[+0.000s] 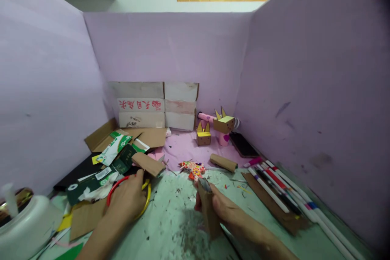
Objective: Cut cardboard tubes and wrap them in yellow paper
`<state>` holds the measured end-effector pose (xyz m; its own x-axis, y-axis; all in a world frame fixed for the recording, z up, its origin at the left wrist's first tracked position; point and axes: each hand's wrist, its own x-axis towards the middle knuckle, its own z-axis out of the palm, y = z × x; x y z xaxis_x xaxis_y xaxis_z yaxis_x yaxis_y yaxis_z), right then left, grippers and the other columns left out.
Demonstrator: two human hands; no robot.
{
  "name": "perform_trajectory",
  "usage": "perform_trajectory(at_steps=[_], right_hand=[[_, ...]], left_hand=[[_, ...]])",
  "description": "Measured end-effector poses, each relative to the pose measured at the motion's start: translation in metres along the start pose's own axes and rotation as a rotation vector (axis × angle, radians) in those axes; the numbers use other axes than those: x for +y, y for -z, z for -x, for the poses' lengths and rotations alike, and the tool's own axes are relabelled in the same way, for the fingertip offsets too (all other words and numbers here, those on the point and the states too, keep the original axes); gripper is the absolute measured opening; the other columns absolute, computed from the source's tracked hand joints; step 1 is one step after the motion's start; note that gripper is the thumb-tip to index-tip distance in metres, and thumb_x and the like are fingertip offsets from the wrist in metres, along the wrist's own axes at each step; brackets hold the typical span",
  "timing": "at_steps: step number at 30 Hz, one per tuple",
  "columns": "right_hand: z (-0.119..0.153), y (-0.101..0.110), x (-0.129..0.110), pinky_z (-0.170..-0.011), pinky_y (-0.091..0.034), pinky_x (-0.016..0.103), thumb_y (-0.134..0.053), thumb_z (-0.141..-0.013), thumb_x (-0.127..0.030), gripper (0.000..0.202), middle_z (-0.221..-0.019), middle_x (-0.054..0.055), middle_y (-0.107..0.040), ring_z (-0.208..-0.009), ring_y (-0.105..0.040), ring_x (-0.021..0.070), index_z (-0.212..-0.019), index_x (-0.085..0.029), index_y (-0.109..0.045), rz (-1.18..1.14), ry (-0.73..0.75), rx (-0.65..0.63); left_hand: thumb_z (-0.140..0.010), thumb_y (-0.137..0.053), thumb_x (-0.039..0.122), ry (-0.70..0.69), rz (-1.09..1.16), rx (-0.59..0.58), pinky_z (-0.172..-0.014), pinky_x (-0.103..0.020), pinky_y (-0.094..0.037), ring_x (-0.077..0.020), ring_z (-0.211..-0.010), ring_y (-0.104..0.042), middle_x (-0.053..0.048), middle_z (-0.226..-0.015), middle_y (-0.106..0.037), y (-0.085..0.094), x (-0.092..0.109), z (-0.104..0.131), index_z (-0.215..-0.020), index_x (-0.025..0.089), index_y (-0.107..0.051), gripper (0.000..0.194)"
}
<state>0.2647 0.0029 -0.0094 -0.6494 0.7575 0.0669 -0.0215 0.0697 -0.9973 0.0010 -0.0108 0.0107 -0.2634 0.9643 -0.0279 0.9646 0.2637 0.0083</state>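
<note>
Here, my left hand (129, 197) grasps the scissors (149, 198), my right hand (224, 205) a folded cardboard piece (209, 213). Probably preparing a cut, I must bring both together.

Looks forward and down from the head, at close range, over the green surface (169, 221), with left fingers (139, 176) and right fingers (217, 204) low in view. Faces the purple back wall (167, 48) nearly squarely, spanning wide between left wall (45, 89) and right wall (310, 81).

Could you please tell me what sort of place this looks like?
Probably a craft corner between lilac panels, judging by the marker pens, cardboard scraps and small cardboard boxes with pointed ears.
</note>
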Motion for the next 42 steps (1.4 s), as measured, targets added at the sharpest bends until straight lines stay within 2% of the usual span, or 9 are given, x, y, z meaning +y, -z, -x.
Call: perform_trajectory(at_steps=[8, 12, 16, 23, 26, 29, 33, 37, 42], right_hand=[[0.002, -0.007, 0.012, -0.097, -0.036, 0.044, -0.04, -0.087, -0.052, 0.052, -0.122, 0.012, -0.052, -0.116, -0.044, 0.0291, -0.129, -0.022, -0.038, 0.27, 0.264, 0.062], [0.004, -0.012, 0.02, -0.104, -0.027, 0.05, -0.039, -0.09, -0.035, 0.051, -0.139, 0.014, -0.038, -0.128, -0.034, 0.0292, -0.137, -0.021, -0.024, 0.401, 0.267, 0.027], [0.003, -0.02, 0.016, -0.1, -0.037, 0.044, -0.037, -0.089, -0.022, 0.047, -0.132, 0.015, -0.045, -0.123, -0.042, 0.0265, -0.134, -0.021, -0.026, 0.477, 0.373, -0.034], [0.004, -0.028, 0.014, -0.102, -0.035, 0.04, -0.036, -0.09, -0.017, 0.047, -0.135, 0.011, -0.043, -0.123, -0.043, 0.0229, -0.135, -0.025, -0.025, 0.475, 0.389, -0.065], [0.003, -0.026, 0.017, -0.103, -0.034, 0.041, -0.037, -0.091, -0.021, 0.043, -0.134, 0.01, -0.044, -0.124, -0.041, 0.024, -0.133, -0.026, -0.03, 0.395, 0.362, 0.0], [0.001, -0.023, 0.018, -0.106, -0.028, 0.044, -0.04, -0.091, -0.028, 0.042, -0.138, 0.01, -0.041, -0.128, -0.036, 0.0253, -0.133, -0.025, -0.033, 0.295, 0.325, 0.105], [0.0, -0.022, 0.015, -0.109, -0.021, 0.045, -0.041, -0.091, -0.036, 0.046, -0.141, 0.009, -0.037, -0.132, -0.03, 0.0243, -0.135, -0.025, -0.033, 0.141, 0.293, 0.152], [0.001, -0.023, 0.014, -0.111, -0.016, 0.045, -0.046, -0.089, -0.037, 0.051, -0.147, 0.007, -0.028, -0.136, -0.019, 0.0243, -0.137, -0.028, -0.032, 0.202, 0.327, 0.098], [0.005, -0.016, 0.008, -0.081, -0.049, 0.034, -0.064, -0.077, -0.034, 0.05, -0.127, 0.009, -0.05, -0.107, -0.053, 0.0246, -0.124, -0.027, -0.048, 0.411, 0.547, 0.411]], left_hand=[[-0.082, -0.044, 0.026, -0.032, 0.396, 0.219, -0.068, -0.036, -0.047, -0.0257, -0.08, -0.064, -0.009, -0.089, -0.069, 0.018, 0.009, 0.026, -0.101, 0.02, -0.061, 0.026], [-0.08, -0.054, 0.026, -0.655, 0.788, 0.282, -0.063, -0.021, -0.047, -0.0129, -0.066, -0.061, 0.0, -0.076, -0.067, 0.019, 0.039, 0.06, -0.101, 0.023, -0.059, 0.022], [-0.084, -0.044, 0.02, -0.923, 0.713, 0.338, -0.049, -0.022, -0.037, -0.0122, -0.057, -0.056, -0.002, -0.069, -0.063, -0.002, 0.058, 0.069, -0.089, 0.02, -0.058, 0.015], [-0.082, -0.04, 0.019, -0.919, 0.659, 0.515, -0.042, -0.027, -0.02, -0.0104, -0.041, -0.04, 0.001, -0.049, -0.048, -0.015, 0.06, 0.065, -0.06, 0.02, -0.045, 0.023], [-0.081, -0.045, 0.016, -0.886, 0.805, 0.41, -0.046, -0.024, -0.031, -0.0112, -0.048, -0.048, 0.002, -0.059, -0.054, -0.007, 0.056, 0.07, -0.09, 0.021, -0.054, 0.014], [-0.08, -0.052, 0.019, -0.731, 1.028, 0.355, -0.059, -0.023, -0.045, -0.0125, -0.064, -0.054, 0.0, -0.077, -0.058, -0.004, 0.052, 0.069, -0.126, 0.023, -0.034, 0.05], [-0.071, -0.06, 0.016, -0.666, 0.946, 0.187, -0.095, -0.039, -0.04, -0.024, -0.113, -0.048, -0.01, -0.129, -0.047, -0.012, 0.054, 0.058, -0.131, 0.021, -0.032, 0.066], [-0.072, -0.053, 0.009, -0.741, 0.958, -0.019, -0.105, -0.039, -0.03, -0.0232, -0.125, -0.039, -0.01, -0.138, -0.04, -0.023, 0.058, 0.047, -0.137, 0.019, -0.025, 0.071], [-0.068, -0.05, 0.005, -0.703, 0.895, 0.041, -0.103, -0.041, -0.032, -0.0242, -0.122, -0.04, -0.011, -0.134, -0.044, -0.027, 0.057, 0.043, -0.133, 0.018, -0.032, 0.068]])
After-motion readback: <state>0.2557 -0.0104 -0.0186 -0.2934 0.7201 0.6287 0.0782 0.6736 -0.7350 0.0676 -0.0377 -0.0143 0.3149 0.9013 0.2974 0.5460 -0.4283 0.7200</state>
